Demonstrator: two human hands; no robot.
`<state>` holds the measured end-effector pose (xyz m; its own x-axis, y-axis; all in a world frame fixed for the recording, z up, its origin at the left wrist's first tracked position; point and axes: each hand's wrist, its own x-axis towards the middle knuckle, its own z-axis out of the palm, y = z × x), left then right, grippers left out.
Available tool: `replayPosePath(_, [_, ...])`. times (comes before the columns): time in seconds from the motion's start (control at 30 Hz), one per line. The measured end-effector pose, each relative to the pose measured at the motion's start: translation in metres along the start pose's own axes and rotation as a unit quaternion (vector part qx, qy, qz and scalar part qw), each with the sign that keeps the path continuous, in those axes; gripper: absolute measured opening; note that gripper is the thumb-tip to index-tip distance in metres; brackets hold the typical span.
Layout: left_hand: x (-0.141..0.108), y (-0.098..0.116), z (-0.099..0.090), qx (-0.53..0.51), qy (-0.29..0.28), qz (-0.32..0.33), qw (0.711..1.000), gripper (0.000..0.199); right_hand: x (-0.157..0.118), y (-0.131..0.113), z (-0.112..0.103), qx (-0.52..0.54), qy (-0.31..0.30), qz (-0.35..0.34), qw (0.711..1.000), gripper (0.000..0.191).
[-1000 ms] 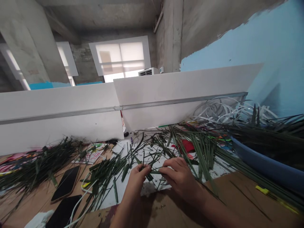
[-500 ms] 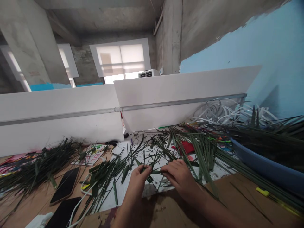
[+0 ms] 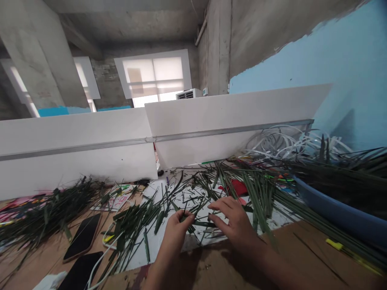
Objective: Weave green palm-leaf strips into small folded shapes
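Observation:
My left hand (image 3: 179, 226) is closed, thumb pressed against the fingers, pinching a green leaf strip (image 3: 204, 223) that sticks out to the right. My right hand (image 3: 231, 217) is open just beside that strip's free end, with its thumb and fingers apart. Whether the right fingertips brush the leaf I cannot tell. Under and beyond both hands, cut leaf pieces (image 3: 187, 196) lie scattered over a white sheet (image 3: 134, 257). A bundle of long green leaves (image 3: 260, 193) lies to the right of my right hand.
A blue basin (image 3: 335, 205) full of long leaves stands at right, near a yellow cutter (image 3: 334, 243). Two phones (image 3: 83, 237) and a white cable (image 3: 98, 262) lie at left, by a dark leaf heap (image 3: 54, 213). White panels (image 3: 193, 149) close off the back.
My right hand has let go of the leaf strip; its fingers have spread and lifted slightly. My left hand stays in place, still pinching.

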<state>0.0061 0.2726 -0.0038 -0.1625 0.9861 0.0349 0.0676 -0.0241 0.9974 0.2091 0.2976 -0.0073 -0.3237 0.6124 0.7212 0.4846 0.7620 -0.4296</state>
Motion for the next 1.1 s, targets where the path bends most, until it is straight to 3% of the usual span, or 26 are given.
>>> replayPosePath(0.1, [-0.001,-0.001,0.003,0.017,-0.016,0.009,1.000,0.031,0.003,0.010,0.003,0.038,0.021,0.112,0.993,0.019])
replayPosePath(0.2, [-0.001,-0.004,0.006,0.048,-0.031,0.023,0.998,0.028,0.004,0.025,0.010,0.144,-0.001,0.242,0.960,0.028])
replayPosePath(0.37, [0.004,-0.016,0.003,0.091,-0.017,0.037,0.995,0.027,0.005,0.034,0.016,0.297,-0.013,0.269,0.916,0.022])
replayPosePath(0.47, [0.006,-0.020,-0.002,0.125,0.043,0.056,0.990,0.037,0.005,0.030,0.017,0.325,-0.005,0.274,0.905,0.022])
replayPosePath(0.57, [0.003,-0.014,-0.005,0.226,0.152,0.102,0.957,0.058,0.005,0.027,0.016,0.322,0.014,0.288,0.902,0.026])
replayPosePath(0.67, [-0.007,-0.002,-0.001,0.281,0.219,0.155,0.921,0.037,0.005,0.028,0.015,0.308,0.022,0.303,0.901,0.033])
replayPosePath(0.73, [-0.014,0.005,0.006,0.283,0.200,0.179,0.921,0.011,0.006,0.027,0.014,0.304,0.024,0.309,0.901,0.035])
replayPosePath(0.93, [-0.022,0.004,0.023,0.259,0.074,0.108,0.957,0.035,0.001,0.011,0.018,0.327,0.019,0.291,0.899,0.029])
replayPosePath(1.1, [-0.014,-0.004,0.022,0.156,0.013,0.003,0.988,0.041,-0.007,-0.006,0.020,0.311,-0.071,0.245,0.916,0.023])
